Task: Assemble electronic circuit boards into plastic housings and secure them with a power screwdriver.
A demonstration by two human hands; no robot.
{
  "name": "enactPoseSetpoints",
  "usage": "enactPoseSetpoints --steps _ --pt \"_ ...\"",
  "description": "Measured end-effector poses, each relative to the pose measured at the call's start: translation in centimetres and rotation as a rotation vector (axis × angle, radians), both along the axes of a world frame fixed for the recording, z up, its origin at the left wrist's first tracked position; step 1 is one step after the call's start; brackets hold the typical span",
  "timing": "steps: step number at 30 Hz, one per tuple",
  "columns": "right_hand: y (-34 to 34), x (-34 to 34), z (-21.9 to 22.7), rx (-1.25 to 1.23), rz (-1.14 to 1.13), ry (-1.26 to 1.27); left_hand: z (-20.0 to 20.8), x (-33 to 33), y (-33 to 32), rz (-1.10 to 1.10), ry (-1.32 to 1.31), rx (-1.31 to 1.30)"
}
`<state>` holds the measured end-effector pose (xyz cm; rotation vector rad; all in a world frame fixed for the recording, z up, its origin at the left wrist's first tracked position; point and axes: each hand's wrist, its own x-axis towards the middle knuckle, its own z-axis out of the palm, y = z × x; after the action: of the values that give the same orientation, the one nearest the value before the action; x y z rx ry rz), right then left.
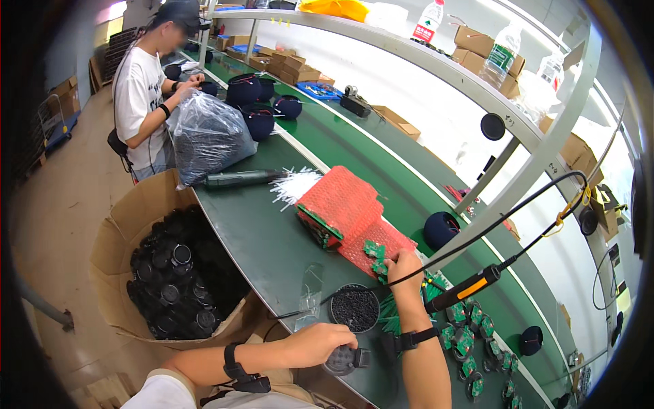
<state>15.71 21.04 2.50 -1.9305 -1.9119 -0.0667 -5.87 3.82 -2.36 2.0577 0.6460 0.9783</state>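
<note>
1. While the head view looks down along the green surface [272, 232], the left hand [320, 343] sits curled over a round black part [345, 359] at the near edge, holding it down against the surface.
2. Farther out, the right hand [403, 267] pinches a small green circuit board [379, 268] just beside the red bubble wrap [347, 204]; its fingers are closed narrowly on the board.
3. Judging by its look, the board is light, stiff and fragile, best taken by its bare edges rather than by the soldered faces.
4. Seemingly hard plastic, the black part looks light, rigid and smooth, so gripping around its rim suits it.
5. Between the hands stands a round dish of dark bits [354, 308]; a soldering iron [464, 289] lies to the right.
</note>
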Motion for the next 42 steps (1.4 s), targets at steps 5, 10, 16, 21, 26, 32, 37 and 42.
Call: enactPoseSetpoints --steps 5,10,16,21,26,32,37,42 --pt "-1.3 1.7 -0.2 0.147 0.048 -0.026 3.4 3.1 -4.5 0.286 0.327 0.361" --pt "-7.2 0.0 4.9 0.101 0.090 0.190 2.2 6.0 -5.9 0.291 0.519 0.500" --pt "-17.4 3.2 5.1 -0.136 0.121 0.877 1.5 3.6 -6.1 0.054 0.360 0.459" --pt "-20.4 5.8 0.4 -0.174 0.174 1.011 -0.3 3.0 -5.5 -0.086 0.252 0.377" --pt "-21.3 5.7 -1.7 -0.227 0.185 1.060 0.2 3.3 -5.8 -0.047 0.083 0.239" --pt "-22.5 5.0 -1.3 -0.192 0.251 0.976 2.6 3.8 -5.5 0.278 -0.130 -0.219" --pt "-22.3 4.7 -0.4 -0.116 0.336 0.747 2.8 3.0 -3.6 0.185 0.145 -0.011" --pt "-22.7 4.5 -0.2 -0.163 0.325 0.580 2.1 2.6 -4.4 0.101 0.159 0.078"
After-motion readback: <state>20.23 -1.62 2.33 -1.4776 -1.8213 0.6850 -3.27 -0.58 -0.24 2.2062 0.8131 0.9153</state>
